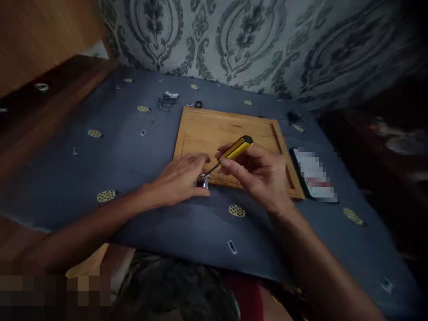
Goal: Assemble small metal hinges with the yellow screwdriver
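Observation:
My right hand [257, 171] pinches a yellow and black screwdriver [236, 148] by its handle, which slants up to the right. The thin shaft points down to the left and meets a small shiny metal piece with a dark face [201, 182]. That piece sits between the thumb and fingers of my left hand [182, 179], which partly cover it, so its exact kind is unclear. Both hands are over the near edge of a wooden board with a raised rim [230, 127].
The blue patterned cloth [133, 169] lies under the board. Right of the board is a phone-like slab [314, 176], blurred out. Beyond its far left corner are a small black square frame [198, 104] and a little metallic heap [168, 100]. A dark item [296, 119] lies at the back right.

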`<act>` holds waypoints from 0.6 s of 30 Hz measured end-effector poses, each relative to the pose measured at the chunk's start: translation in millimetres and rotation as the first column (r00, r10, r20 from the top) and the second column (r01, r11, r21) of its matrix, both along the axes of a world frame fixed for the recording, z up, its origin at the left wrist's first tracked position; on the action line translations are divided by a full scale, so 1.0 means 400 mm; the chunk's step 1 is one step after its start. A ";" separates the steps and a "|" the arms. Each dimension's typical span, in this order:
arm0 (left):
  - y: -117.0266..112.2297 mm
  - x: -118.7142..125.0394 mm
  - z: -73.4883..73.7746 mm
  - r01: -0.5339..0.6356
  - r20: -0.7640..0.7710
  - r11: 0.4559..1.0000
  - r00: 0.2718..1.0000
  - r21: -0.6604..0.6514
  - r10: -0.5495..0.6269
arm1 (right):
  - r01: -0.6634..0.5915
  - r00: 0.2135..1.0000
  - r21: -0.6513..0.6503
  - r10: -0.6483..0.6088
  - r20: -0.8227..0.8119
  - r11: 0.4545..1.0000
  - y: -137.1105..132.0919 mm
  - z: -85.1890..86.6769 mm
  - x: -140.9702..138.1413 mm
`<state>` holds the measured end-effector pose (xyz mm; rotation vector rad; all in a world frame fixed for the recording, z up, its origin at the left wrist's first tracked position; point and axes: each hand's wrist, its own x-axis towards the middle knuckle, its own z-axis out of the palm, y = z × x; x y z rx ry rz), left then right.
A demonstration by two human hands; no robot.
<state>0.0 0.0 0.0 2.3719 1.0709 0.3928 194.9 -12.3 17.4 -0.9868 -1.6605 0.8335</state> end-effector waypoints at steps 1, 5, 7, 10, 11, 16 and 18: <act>-0.001 0.000 0.003 -0.002 0.000 1.000 1.000 -0.005 0.002 | 0.040 0.999 0.034 -0.041 0.019 0.999 -0.001 -0.005 0.001; -0.003 0.001 0.014 -0.018 -0.010 0.999 1.000 -0.033 0.018 | 0.171 0.979 0.168 -0.187 0.086 0.971 -0.010 -0.026 0.002; -0.004 0.002 0.017 -0.028 -0.024 0.999 0.999 -0.047 0.026 | 0.218 0.964 0.222 -0.245 0.105 0.950 -0.018 -0.033 0.000; -0.004 0.004 0.017 -0.029 -0.035 0.999 0.999 -0.044 0.027 | 0.283 0.950 0.235 -0.306 0.067 0.930 -0.030 -0.029 -0.004; -0.004 0.004 0.016 -0.026 -0.034 0.999 0.999 -0.041 0.025 | 0.302 0.946 0.224 -0.320 0.047 0.926 -0.032 -0.025 -0.005; -0.002 0.003 0.014 -0.024 -0.028 0.999 0.999 -0.046 0.022 | 0.285 0.953 0.209 -0.300 0.044 0.935 -0.025 -0.017 -0.003; -0.001 0.003 0.014 -0.026 -0.030 0.999 0.999 -0.047 0.025 | 0.255 0.957 0.219 -0.278 0.078 0.942 -0.019 -0.024 -0.001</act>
